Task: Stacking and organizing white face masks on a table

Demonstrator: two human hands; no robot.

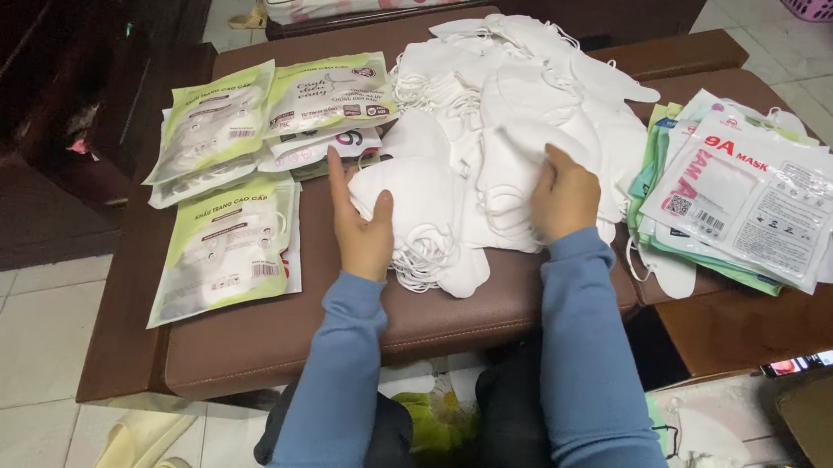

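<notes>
Both hands' fingers (pixel 555 161) press white masks (pixel 508 112), between green packets (pixel 225 237) and a packet stack (pixel 751 203)

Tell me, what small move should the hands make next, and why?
Probably lift one mask off the pile: the left hand and right hand both rest on loose white masks, with filled green packets lying at the left.

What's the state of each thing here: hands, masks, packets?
left hand: open, resting on the loose white masks
right hand: fingers curled, gripping a mask in the pile
loose white masks: unpacked, heaped
green packets: flat, overlapping; sealed or not, cannot tell
white packet stack: stacked, right of pile
</notes>
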